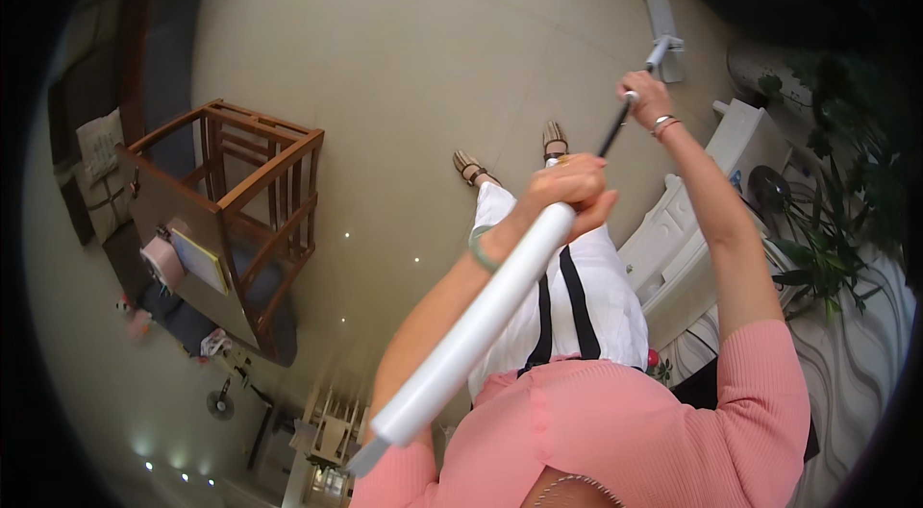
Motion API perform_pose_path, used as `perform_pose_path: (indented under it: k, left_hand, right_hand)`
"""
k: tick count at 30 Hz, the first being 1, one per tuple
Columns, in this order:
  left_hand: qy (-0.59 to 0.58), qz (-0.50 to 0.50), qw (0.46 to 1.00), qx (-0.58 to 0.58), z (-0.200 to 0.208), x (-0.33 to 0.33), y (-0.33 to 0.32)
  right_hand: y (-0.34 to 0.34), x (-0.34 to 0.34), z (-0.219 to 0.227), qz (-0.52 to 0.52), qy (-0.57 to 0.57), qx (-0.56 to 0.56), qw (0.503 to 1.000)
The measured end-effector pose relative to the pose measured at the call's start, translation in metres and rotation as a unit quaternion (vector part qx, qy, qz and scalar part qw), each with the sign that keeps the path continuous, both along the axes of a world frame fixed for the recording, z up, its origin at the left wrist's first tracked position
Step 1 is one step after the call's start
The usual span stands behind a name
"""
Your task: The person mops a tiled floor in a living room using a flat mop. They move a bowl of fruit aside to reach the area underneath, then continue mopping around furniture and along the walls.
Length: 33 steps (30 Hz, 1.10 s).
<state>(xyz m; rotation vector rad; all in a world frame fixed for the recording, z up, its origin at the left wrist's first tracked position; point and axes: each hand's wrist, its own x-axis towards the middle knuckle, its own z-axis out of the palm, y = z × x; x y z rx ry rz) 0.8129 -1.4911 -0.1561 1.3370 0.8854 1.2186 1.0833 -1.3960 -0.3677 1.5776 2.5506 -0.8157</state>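
Leftmost, well apart from the mop [476, 322]: brown surface [178, 196] bearing a pink box [160, 264] and a flat yellow-edged item [200, 262]. Mop's thick white handle [442, 364] slants across in front of the pink top [625, 412]. Left hand [572, 183] next, fingers curled about the mop just beyond that handle. Right hand [647, 97] farther along the mop, toward its head, fingers likewise wrapped on it. Mop head [663, 18] appears to lie on the floor [385, 56]; white cabinet [683, 229] right of the mop, plants [835, 224] farther right. Step in hand, by my reading: directing the mop two-handed. Next move calls for a firm double hold and a head angle clear of the cabinet.
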Motion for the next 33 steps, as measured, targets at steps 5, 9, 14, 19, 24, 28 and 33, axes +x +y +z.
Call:
perform_pose_path:
  k: [5, 9, 14, 19, 24, 28, 33]
  left_hand:
    - [0.059, 0.039, 0.996, -0.049, 0.063, -0.117, -0.054]
    - [0.162, 0.055, 0.978, -0.118, 0.146, -0.210, -0.098]
    - [0.236, 0.124, 0.952, -0.153, 0.235, -0.262, -0.136]
    - [0.268, 0.096, 0.947, -0.151, 0.245, -0.250, -0.128]
    - [0.195, 0.080, 0.971, -0.114, 0.233, -0.210, -0.120]
    - [0.115, 0.140, 0.979, -0.093, 0.207, -0.183, -0.111]
    - [0.018, 0.142, 0.990, -0.013, 0.114, -0.121, -0.060]
  right_hand:
    - [-0.057, -0.144, 0.016, 0.026, 0.041, -0.019, 0.999]
    - [-0.111, -0.276, 0.067, 0.064, 0.104, -0.044, 0.992]
    - [-0.170, -0.411, 0.125, 0.094, 0.222, -0.126, 0.962]
    - [-0.179, -0.449, 0.131, 0.158, 0.240, -0.189, 0.939]
    - [-0.149, -0.398, 0.139, 0.264, 0.211, -0.214, 0.916]
    - [-0.113, -0.310, 0.128, 0.222, 0.226, -0.121, 0.941]
    - [-0.052, -0.188, 0.074, 0.145, 0.116, 0.016, 0.982]
